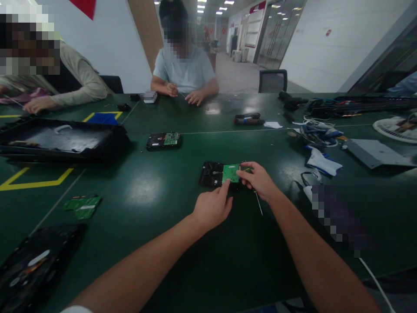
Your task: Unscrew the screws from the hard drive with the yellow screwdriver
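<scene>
A black hard drive (212, 173) with a green circuit board (232, 170) on its right half lies flat on the table in front of me. My left hand (213, 208) rests at its near edge. The index finger is stretched onto the board, the thumb stands apart, and nothing is held. My right hand (256, 179) is closed at the drive's right end, thumb and index finger at the board's edge. From under that hand a thin screwdriver (259, 203) slants down toward me, its shaft bare and its handle mostly hidden by the fingers.
Another hard drive (163, 141) lies farther off. Loose green boards (83, 205) and a large black casing (35, 265) are at left, a black tray (65, 143) behind them. Gloves (323, 161), a metal plate (379, 153) and cables fill the right. Two people sit across the table.
</scene>
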Action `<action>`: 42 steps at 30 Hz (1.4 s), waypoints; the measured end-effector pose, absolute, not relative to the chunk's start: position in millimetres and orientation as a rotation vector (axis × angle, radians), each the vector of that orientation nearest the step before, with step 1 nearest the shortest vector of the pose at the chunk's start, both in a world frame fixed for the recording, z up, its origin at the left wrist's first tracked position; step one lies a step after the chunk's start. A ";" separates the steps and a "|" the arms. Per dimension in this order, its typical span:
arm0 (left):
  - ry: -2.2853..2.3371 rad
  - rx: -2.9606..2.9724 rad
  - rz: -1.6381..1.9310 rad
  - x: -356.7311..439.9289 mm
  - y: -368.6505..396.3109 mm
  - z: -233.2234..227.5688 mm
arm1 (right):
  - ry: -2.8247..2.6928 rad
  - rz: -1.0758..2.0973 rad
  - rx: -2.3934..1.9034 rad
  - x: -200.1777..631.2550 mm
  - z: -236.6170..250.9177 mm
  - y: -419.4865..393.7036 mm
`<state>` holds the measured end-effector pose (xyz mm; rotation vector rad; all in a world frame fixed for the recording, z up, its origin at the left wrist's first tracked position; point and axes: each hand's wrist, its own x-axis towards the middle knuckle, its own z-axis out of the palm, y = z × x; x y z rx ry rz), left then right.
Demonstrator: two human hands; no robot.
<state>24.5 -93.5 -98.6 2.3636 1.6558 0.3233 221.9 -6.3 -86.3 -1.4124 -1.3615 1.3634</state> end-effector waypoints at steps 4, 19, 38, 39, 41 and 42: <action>1.698 2.390 0.248 28.0 -93.8 -97.9 | -1.475 1.215 -1.556 222.8 -89.9 -5.4; 1.795 2.336 0.202 30.0 -93.7 -90.1 | -1.945 0.863 -1.669 221.2 -86.7 -10.2; 1.825 2.348 0.164 25.9 -87.7 -88.7 | -2.175 0.504 -1.578 223.8 -97.4 -4.8; 1.812 2.363 0.166 25.3 -87.6 -89.1 | -2.180 0.499 -1.575 223.5 -97.2 -5.3; 1.804 2.381 0.161 24.0 -87.4 -89.8 | -2.165 0.495 -1.578 224.5 -96.7 -5.2; 1.809 2.381 0.156 23.5 -87.4 -89.9 | -2.140 0.494 -1.587 226.2 -96.4 -4.5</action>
